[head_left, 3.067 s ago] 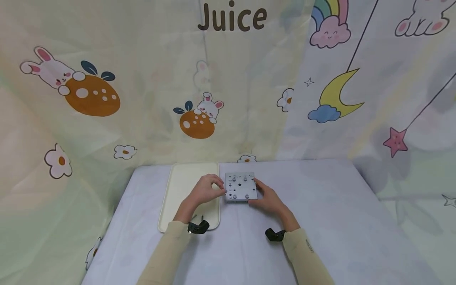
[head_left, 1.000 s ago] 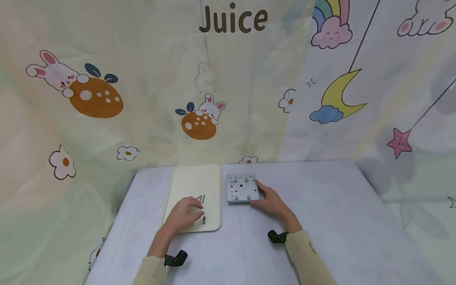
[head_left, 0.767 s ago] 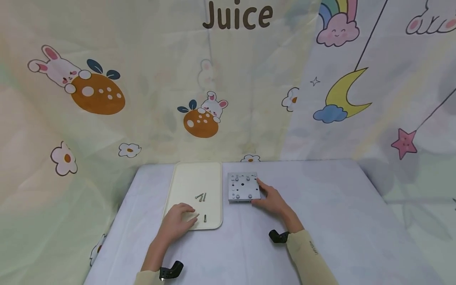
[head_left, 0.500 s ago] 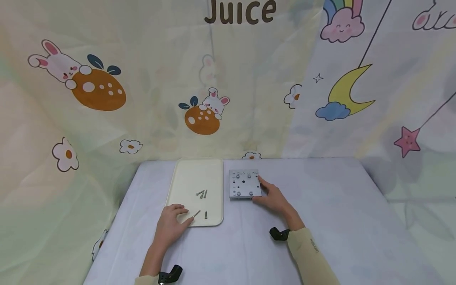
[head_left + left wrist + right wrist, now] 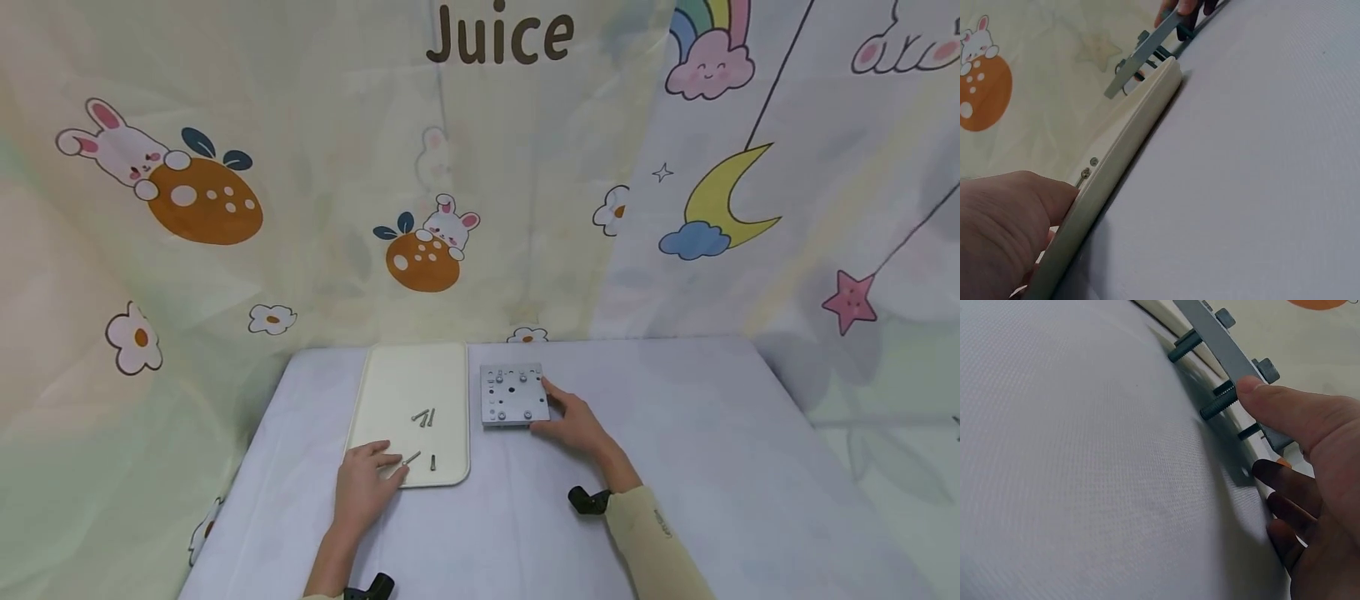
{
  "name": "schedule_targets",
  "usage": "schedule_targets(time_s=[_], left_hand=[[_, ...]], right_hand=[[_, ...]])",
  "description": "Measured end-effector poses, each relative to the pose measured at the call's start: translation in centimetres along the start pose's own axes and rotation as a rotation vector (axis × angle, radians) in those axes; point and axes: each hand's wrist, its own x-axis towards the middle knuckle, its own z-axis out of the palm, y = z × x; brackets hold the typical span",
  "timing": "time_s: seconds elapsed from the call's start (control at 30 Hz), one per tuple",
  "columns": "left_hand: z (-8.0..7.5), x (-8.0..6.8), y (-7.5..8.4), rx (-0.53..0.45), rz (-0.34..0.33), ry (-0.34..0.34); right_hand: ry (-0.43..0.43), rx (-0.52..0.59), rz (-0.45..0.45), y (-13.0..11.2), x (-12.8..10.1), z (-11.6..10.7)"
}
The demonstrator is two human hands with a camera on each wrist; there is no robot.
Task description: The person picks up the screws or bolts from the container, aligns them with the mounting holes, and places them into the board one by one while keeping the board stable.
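Observation:
A square grey metal plate (image 5: 512, 394) with holes and bolt heads lies on the table, right of a cream tray (image 5: 408, 383). My right hand (image 5: 553, 412) pinches its near right edge, thumb on top and fingers curled below (image 5: 1254, 425). The plate (image 5: 1222, 347) stands raised on dark bolts (image 5: 1216, 406). My left hand (image 5: 388, 467) lies flat on the tray's near left corner, fingertips beside a loose screw (image 5: 411, 457). Another screw (image 5: 432, 461) and a pair of screws (image 5: 423, 417) lie on the tray. In the left wrist view my left hand (image 5: 1004, 231) lies against the tray rim (image 5: 1129, 144).
A pale lilac cloth (image 5: 675, 467) covers the table. A cartoon-printed curtain (image 5: 480, 208) hangs close behind the far edge and round both sides. Black wrist mounts (image 5: 588, 500) sit on both forearms.
My left hand left the plate's left edge, moved to the tray and drew back to its near corner; screws now lie on the tray. My right hand stayed on the plate.

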Motion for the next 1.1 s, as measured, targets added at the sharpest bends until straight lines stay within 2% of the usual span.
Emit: schedule_targets(time_s=[0.1, 0.2, 0.43, 0.53, 0.67, 0.73, 0.87, 0.97, 1.1], left_hand=[[0.2, -0.4, 0.1, -0.001, 0.006, 0.024], [0.4, 0.2, 0.3, -0.001, 0.008, 0.041], [0.6, 0.5, 0.7, -0.012, -0.033, 0.032], [0.5, 0.5, 0.8, -0.062, -0.075, 0.013], [0.1, 0.9, 1.3, -0.175, -0.160, -0.056], [-0.1, 1.4, 1.6, -0.226, -0.176, -0.081], [-0.3, 2.8, 2.1, -0.286, -0.158, -0.090], [-0.2, 3.7, 2.5, -0.295, -0.138, -0.102], [-0.1, 4.8, 3.3, -0.293, -0.078, -0.130]], right_hand=[[0.008, 0.027, -0.003, -0.1, -0.5, 0.3], [0.017, 0.050, 0.000, -0.2, -0.3, 0.1], [0.020, 0.041, 0.012, 0.2, -0.4, 0.0], [0.019, 0.051, 0.005, 0.2, -0.5, 0.1], [0.011, 0.055, 0.016, 0.4, -0.6, 0.2], [0.020, 0.060, 0.019, 0.4, -0.6, 0.3], [0.030, 0.066, 0.020, 0.5, -0.4, 0.3], [0.014, 0.060, 0.029, 0.6, -0.4, 0.4], [0.019, 0.047, 0.040, 0.7, -0.5, 0.5]])
